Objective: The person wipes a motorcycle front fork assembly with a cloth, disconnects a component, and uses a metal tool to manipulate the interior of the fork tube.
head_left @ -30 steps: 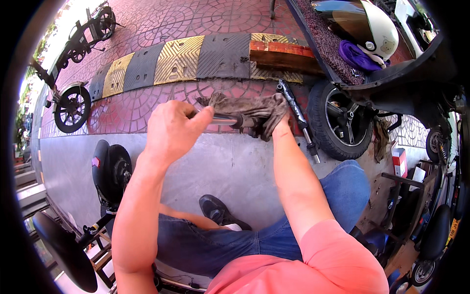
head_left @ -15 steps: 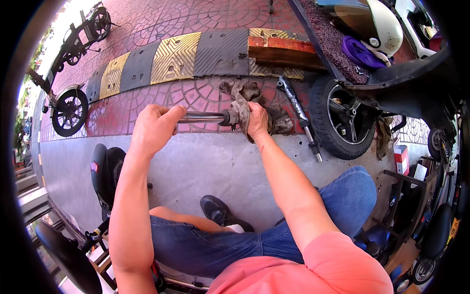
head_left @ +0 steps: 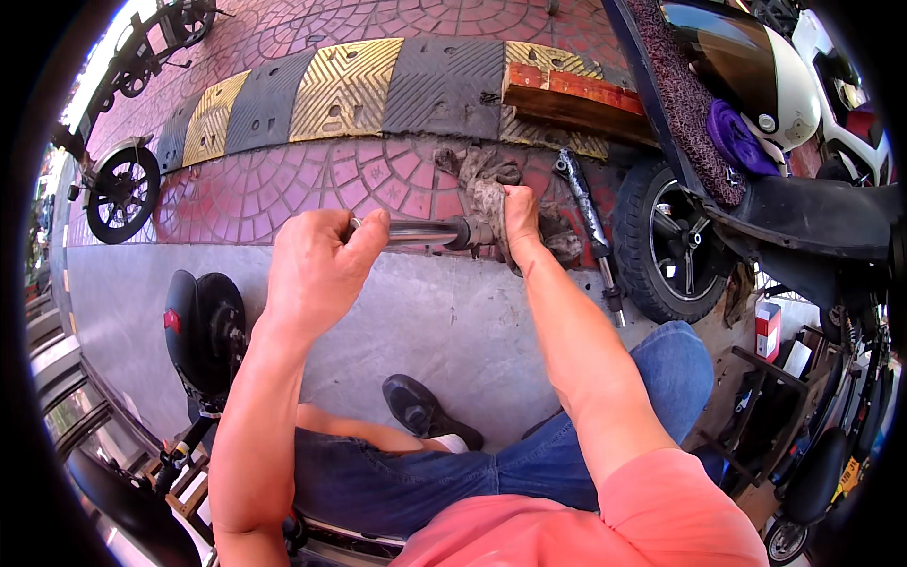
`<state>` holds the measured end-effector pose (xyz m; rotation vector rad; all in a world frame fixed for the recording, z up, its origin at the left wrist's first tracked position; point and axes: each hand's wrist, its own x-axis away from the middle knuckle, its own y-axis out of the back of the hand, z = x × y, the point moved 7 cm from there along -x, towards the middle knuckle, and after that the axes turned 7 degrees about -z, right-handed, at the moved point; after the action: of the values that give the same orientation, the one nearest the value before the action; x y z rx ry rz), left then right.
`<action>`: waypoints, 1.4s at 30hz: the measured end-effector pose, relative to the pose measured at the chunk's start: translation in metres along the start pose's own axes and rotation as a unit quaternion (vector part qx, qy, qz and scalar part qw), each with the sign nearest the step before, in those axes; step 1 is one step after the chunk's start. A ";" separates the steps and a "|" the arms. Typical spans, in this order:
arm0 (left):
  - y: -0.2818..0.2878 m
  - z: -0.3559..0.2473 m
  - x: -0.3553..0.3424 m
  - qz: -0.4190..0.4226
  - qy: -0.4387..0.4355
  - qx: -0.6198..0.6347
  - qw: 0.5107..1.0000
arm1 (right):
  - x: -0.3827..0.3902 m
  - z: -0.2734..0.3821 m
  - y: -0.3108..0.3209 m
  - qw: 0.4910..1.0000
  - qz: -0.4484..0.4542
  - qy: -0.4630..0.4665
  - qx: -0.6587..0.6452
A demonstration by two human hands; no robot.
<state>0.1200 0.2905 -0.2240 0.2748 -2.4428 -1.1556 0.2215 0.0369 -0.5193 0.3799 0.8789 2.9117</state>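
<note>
Metal tube (head_left: 422, 232), smooth, shiny — brown rag (head_left: 486, 178), crumpled.

Strut (head_left: 590, 215) across red paving (head_left: 312, 189) and concrete (head_left: 416, 312)

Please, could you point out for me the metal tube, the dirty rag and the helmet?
Metal tube (head_left: 419, 232): head view, on its shiny bare section.
Dirty rag (head_left: 485, 194): head view, on its crumpled middle folds.
Helmet (head_left: 739, 68): head view, on its dark visor.
</note>
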 end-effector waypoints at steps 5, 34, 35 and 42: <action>-0.002 -0.049 0.025 -0.096 -0.237 -0.025 0.966 | -0.011 0.000 0.025 0.978 -0.014 0.008 0.207; 0.011 0.116 0.010 0.116 0.204 0.116 0.965 | 0.026 0.066 0.006 0.976 -0.002 0.122 0.180; 0.009 0.117 0.011 0.135 0.200 0.112 0.964 | 0.027 0.062 0.006 0.976 -0.018 0.118 0.182; 0.007 0.125 0.016 0.210 0.165 0.058 0.962 | 0.018 0.031 0.006 0.964 -0.043 0.132 0.228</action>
<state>0.0491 0.3750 -0.2847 -0.0216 -2.1348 -0.7190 0.2125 0.0513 -0.4870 -0.0301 1.5692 2.6958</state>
